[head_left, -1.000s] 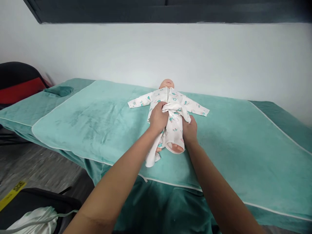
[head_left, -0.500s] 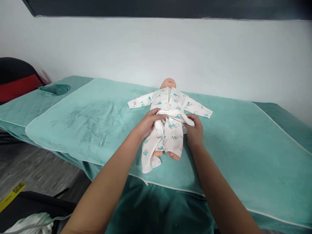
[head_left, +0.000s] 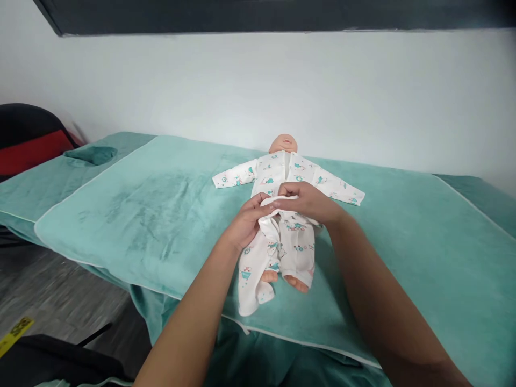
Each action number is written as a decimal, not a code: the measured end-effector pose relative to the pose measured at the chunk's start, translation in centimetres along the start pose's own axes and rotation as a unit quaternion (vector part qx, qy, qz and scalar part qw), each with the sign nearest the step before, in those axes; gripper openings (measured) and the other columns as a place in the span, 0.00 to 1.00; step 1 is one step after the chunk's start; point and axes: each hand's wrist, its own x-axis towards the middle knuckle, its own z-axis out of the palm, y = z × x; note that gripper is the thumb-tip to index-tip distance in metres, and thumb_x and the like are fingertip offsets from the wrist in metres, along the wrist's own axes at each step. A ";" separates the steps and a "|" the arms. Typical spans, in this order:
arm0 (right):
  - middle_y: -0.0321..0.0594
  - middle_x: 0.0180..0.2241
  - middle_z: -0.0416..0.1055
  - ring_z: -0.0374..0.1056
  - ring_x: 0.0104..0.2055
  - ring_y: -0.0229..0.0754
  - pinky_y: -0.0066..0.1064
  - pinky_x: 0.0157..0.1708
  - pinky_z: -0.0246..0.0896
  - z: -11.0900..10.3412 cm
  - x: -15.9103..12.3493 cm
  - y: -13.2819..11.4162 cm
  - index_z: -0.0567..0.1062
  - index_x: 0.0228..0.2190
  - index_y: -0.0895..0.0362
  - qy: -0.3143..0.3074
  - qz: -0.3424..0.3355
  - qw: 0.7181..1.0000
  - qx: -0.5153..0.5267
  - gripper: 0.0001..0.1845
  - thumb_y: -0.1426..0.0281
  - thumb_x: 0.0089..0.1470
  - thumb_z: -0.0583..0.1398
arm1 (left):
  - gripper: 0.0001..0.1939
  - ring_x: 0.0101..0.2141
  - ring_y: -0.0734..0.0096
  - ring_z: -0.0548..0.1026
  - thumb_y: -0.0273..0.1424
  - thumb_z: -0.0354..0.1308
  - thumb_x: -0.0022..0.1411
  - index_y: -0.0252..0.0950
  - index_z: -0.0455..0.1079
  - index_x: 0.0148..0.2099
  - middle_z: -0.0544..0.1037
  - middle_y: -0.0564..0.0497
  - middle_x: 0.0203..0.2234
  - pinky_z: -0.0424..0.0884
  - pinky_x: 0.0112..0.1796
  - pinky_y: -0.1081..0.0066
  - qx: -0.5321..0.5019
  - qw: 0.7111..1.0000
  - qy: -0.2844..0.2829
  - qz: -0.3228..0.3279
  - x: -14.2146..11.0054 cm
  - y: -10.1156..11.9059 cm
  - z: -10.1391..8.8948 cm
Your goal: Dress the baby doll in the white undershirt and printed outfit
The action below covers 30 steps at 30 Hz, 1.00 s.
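A baby doll (head_left: 283, 143) lies on its back, head toward the wall, dressed in a white printed top (head_left: 269, 171) with both sleeves spread outward. Printed white trousers (head_left: 296, 244) cover its legs, and the feet show at the hems. The trouser leg on the left hangs past the foot. My left hand (head_left: 246, 223) pinches the bunched white cloth at the doll's waist. Over the belly, my right hand (head_left: 308, 201) is closed on the same fold, close beside the left fingers. Its fingertips are partly hidden by the cloth.
The doll rests on a padded bed with a teal velvet cover (head_left: 141, 193), which has a face hole (head_left: 91, 154) at the left end. A black and red chair (head_left: 34, 140) stands at the far left. Behind is a white wall (head_left: 242, 86).
My right hand has moved left from the side of the doll's waist to the middle, next to my left hand. The left hand keeps its hold. The camera view has shifted slightly.
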 end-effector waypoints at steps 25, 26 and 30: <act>0.35 0.34 0.69 0.65 0.35 0.40 0.29 0.34 0.59 -1.4 -1.6 2.1 0.72 0.35 0.55 -0.121 -0.002 0.984 0.131 0.20 0.63 0.42 0.71 | 0.14 0.29 0.75 0.63 0.18 0.50 0.36 0.38 0.59 0.29 0.65 0.57 0.25 0.58 0.30 0.74 0.292 0.910 0.216 0.200 1.4 2.8 4.2; 0.35 0.34 0.69 0.65 0.36 0.40 0.30 0.35 0.59 -1.4 -1.7 2.0 0.71 0.34 0.55 -0.119 -0.009 0.987 0.107 0.19 0.62 0.44 0.70 | 0.14 0.29 0.74 0.63 0.19 0.51 0.37 0.38 0.60 0.29 0.65 0.57 0.25 0.59 0.30 0.74 0.312 0.905 0.210 0.197 1.5 2.9 4.1; 0.35 0.37 0.70 0.65 0.39 0.43 0.31 0.37 0.60 -1.7 -1.7 2.0 0.72 0.38 0.54 -0.098 -0.022 0.994 0.040 0.17 0.62 0.47 0.68 | 0.09 0.27 0.74 0.60 0.23 0.55 0.42 0.37 0.57 0.26 0.62 0.57 0.22 0.56 0.29 0.73 0.377 0.893 0.187 0.157 1.5 3.0 3.4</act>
